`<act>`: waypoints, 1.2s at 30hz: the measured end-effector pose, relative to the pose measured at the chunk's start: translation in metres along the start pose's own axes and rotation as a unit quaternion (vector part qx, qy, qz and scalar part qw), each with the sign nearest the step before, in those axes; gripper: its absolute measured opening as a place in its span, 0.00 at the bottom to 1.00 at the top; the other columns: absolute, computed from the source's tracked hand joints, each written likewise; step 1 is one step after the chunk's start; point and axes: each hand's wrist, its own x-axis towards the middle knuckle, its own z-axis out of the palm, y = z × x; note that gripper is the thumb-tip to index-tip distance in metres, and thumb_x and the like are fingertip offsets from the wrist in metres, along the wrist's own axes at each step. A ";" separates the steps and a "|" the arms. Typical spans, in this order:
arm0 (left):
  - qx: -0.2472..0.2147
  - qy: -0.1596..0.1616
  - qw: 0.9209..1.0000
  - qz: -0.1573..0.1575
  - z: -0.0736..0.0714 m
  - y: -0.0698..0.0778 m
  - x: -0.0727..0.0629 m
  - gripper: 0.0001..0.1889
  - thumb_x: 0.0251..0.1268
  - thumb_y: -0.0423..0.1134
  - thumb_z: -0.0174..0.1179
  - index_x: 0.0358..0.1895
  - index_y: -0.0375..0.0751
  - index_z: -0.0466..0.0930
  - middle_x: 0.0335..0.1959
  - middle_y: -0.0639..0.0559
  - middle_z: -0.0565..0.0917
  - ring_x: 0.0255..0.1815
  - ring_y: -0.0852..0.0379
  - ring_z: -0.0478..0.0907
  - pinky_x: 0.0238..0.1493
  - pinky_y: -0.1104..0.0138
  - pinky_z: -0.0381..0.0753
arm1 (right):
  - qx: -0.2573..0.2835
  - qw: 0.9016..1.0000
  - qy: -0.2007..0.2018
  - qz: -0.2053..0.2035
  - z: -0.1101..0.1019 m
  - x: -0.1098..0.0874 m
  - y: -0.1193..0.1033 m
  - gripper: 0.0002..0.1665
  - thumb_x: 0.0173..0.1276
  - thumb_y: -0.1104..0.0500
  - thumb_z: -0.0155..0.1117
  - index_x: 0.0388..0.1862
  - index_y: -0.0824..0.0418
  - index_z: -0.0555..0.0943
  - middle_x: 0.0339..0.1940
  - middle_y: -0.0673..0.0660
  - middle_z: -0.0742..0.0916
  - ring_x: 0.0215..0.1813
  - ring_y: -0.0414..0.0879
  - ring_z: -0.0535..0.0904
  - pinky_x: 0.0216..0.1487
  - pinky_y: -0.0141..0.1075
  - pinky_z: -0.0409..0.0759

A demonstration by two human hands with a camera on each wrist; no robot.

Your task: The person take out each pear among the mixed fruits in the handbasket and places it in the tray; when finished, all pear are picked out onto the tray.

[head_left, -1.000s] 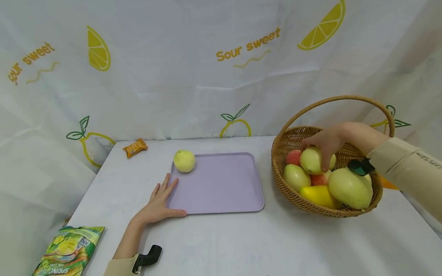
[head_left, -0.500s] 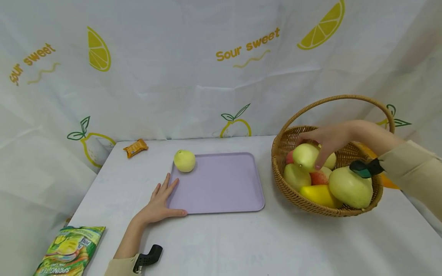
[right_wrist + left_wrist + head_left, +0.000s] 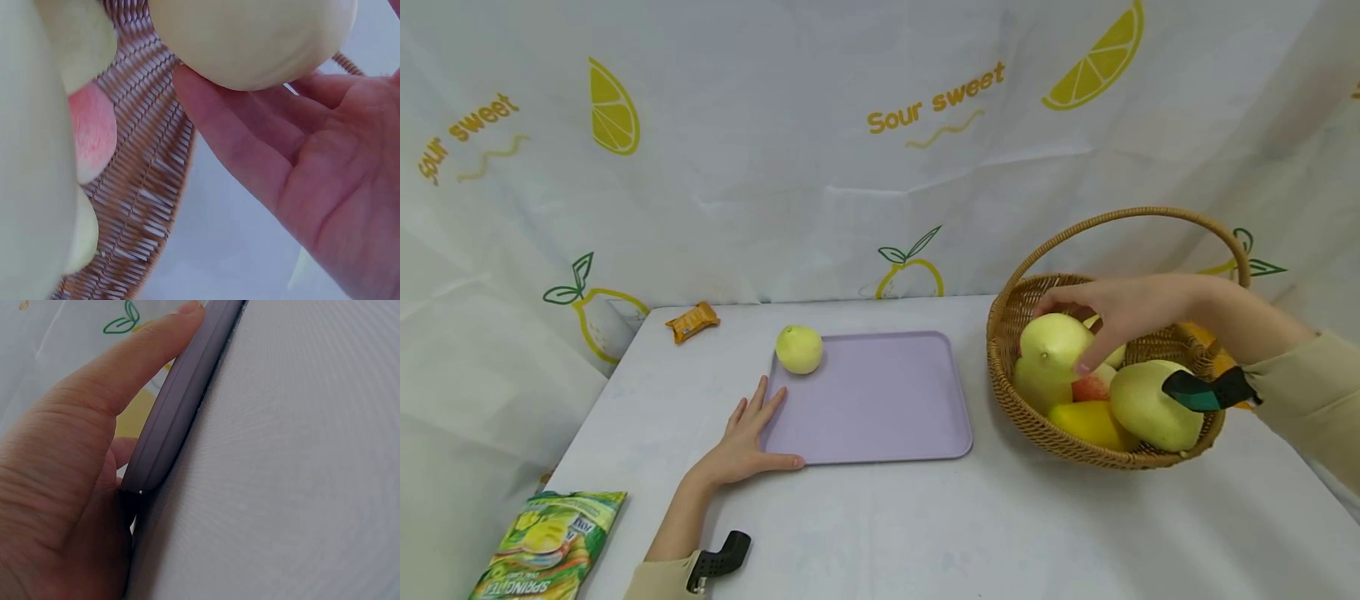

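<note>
My right hand (image 3: 1116, 310) grips a round pale green fruit (image 3: 1056, 342) from above, thumb on its near right side. The fruit is over the left part of the wicker basket (image 3: 1037, 427). In the right wrist view the fruit (image 3: 250, 44) is against the thumb, with the basket weave (image 3: 140, 162) below. My left hand (image 3: 741, 442) lies with fingers spread at the left front corner of the lilac tray (image 3: 872, 400). Its thumb rests on the tray rim (image 3: 165, 412) in the left wrist view. Another pale green fruit (image 3: 799, 350) sits at the tray's far left corner.
Around the held fruit, the basket contains a reddish peach (image 3: 1093, 385), a yellow fruit (image 3: 1093, 423) and a large pale green fruit (image 3: 1150, 407). Its tall handle (image 3: 1131, 215) arches overhead. An orange-wrapped snack (image 3: 692, 322) lies back left; a green-yellow bag (image 3: 550, 542) lies front left.
The right hand has raised the pale green fruit slightly and moved it left and nearer within the basket. The left hand has stayed at the tray corner.
</note>
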 end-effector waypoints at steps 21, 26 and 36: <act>-0.001 0.002 1.000 0.004 -0.001 0.001 -0.001 0.60 0.46 0.58 0.74 0.78 0.39 0.48 0.79 0.38 0.31 0.75 0.32 0.24 0.70 0.39 0.28 | 0.367 0.923 0.110 -0.027 0.068 0.019 -0.023 0.40 0.67 0.61 0.64 0.72 0.66 0.55 0.59 0.64 0.74 0.55 0.54 0.77 0.58 0.42 0.78; 0.002 0.004 1.000 0.005 0.000 -0.001 -0.001 0.60 0.46 0.59 0.74 0.78 0.39 0.48 0.79 0.38 0.31 0.76 0.32 0.25 0.70 0.39 0.28 | 0.477 0.869 0.111 -0.066 0.085 0.030 -0.033 0.36 0.71 0.64 0.58 0.73 0.64 0.54 0.62 0.62 0.70 0.58 0.53 0.76 0.60 0.48 0.76; 0.004 0.004 1.000 0.003 -0.001 -0.001 0.000 0.60 0.46 0.60 0.74 0.78 0.39 0.48 0.79 0.38 0.31 0.76 0.32 0.25 0.71 0.40 0.29 | 0.623 0.771 0.086 -0.105 0.109 0.053 -0.059 0.34 0.75 0.64 0.52 0.75 0.55 0.52 0.62 0.56 0.69 0.59 0.49 0.74 0.64 0.52 0.71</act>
